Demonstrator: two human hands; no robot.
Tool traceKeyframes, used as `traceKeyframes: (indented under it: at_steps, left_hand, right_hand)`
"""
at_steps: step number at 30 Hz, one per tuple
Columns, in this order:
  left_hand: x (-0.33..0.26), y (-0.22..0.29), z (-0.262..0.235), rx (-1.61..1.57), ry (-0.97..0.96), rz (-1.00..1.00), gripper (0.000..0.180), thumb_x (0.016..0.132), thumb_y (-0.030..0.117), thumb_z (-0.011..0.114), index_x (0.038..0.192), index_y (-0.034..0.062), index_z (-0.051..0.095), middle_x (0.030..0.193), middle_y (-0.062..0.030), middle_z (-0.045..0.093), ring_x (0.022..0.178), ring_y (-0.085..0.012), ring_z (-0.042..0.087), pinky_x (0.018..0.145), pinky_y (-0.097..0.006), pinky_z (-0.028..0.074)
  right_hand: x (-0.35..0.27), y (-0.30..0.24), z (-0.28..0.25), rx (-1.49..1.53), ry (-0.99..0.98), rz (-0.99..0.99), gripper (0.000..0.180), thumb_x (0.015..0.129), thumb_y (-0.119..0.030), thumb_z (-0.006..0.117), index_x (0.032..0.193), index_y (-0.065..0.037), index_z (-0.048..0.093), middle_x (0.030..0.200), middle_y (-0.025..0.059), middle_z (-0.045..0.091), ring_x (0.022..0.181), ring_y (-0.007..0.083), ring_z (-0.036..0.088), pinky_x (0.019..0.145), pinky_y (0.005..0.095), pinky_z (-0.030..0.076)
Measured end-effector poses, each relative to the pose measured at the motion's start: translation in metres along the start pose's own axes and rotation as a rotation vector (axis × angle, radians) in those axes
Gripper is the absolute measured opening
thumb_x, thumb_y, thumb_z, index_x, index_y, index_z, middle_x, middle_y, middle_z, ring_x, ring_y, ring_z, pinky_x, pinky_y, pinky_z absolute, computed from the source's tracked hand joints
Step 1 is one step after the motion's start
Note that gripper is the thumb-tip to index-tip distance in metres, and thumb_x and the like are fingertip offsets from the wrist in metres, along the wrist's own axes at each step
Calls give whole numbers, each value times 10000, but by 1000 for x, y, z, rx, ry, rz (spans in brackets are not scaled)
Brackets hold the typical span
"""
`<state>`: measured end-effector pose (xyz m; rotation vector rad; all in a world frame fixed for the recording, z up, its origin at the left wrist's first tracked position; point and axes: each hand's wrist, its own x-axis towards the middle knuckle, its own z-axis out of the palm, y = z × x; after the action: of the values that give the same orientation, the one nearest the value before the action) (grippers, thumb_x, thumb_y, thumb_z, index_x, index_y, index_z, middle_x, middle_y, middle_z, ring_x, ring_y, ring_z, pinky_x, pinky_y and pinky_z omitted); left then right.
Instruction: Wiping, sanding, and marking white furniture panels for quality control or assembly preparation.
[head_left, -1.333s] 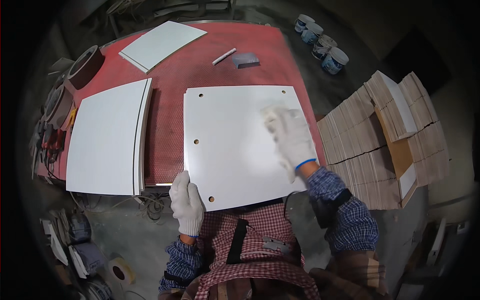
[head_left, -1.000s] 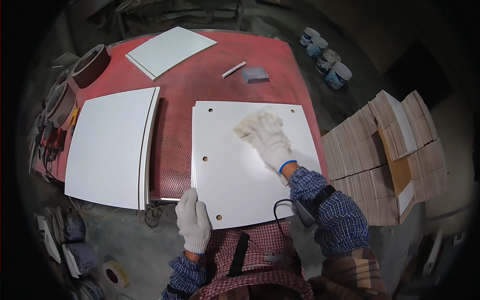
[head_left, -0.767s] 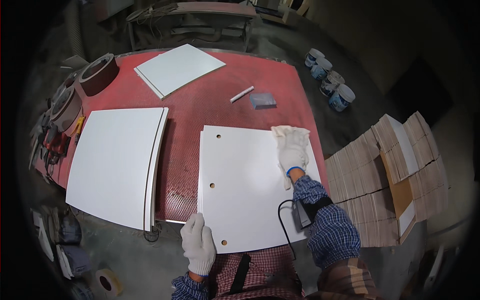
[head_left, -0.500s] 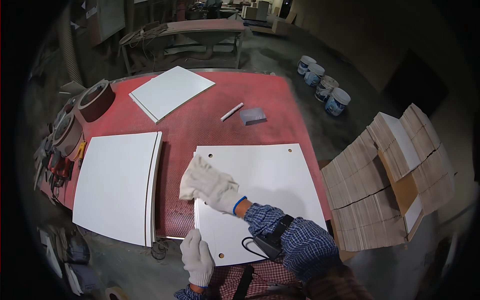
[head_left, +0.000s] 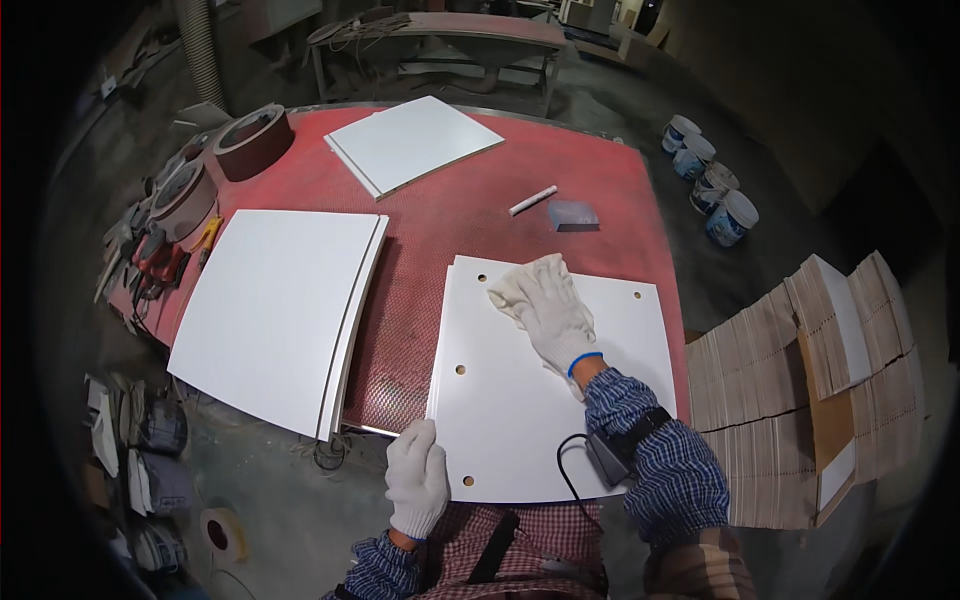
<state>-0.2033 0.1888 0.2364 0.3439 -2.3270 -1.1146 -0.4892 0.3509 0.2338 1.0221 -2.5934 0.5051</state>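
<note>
White, flat, squarish panel [head_left: 545, 435] lies face up at the 5 o'clock part of the red mesh-patterned surface [head_left: 450, 200], its near end overhanging the edge. Four round holes show in it, at 11, 9, 7 and between 1 and 2 o'clock. Its sides look nearly equal, so I cannot tell a long axis; its far edge faces 12.

One cream cloth [head_left: 511, 291] lies near the panel's 12 o'clock edge under the white-gloved right hand [head_left: 552, 325], whose fingers grip it and point to 11; that forearm comes in from 5. The white-gloved left hand [head_left: 415, 482] points to 12 at the panel's 8 o'clock edge, its fingers bent and touching; I cannot tell whether they grip.

From the panel, one stack of white boards [head_left: 270, 315] sits at 10 o'clock, one white rectangular piece [head_left: 418, 145] at 11, one white cylindrical marker [head_left: 533, 200] and one grey block [head_left: 573, 216] at 12. Four lidded blue-and-white buckets [head_left: 732, 219] stand on the floor [head_left: 640, 120] at 1.
</note>
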Motion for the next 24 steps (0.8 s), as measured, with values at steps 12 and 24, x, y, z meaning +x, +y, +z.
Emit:
traceKeyframes:
  at_steps: [12, 24]
  left_hand:
    - [1, -24, 4, -562, 113, -444, 345, 1071, 192, 465, 1247, -72, 599, 1247, -184, 652, 1087, -284, 641, 985, -369, 495]
    - [-23, -57, -51, -963, 198, -631, 446, 1057, 298, 534, 1335, -50, 555, 1203, -149, 662, 1023, -200, 653, 927, -353, 534]
  right_hand:
    - [7, -117, -4, 463, -129, -503, 390, 855, -111, 663, 1236, -41, 616, 1239, 153, 603, 1238, 381, 519, 1132, 459, 382]
    - [-176, -164, -93, 1243, -543, -215, 445, 915, 12, 511, 1340, -65, 623, 1143, 139, 713, 1018, 308, 701, 896, 363, 564]
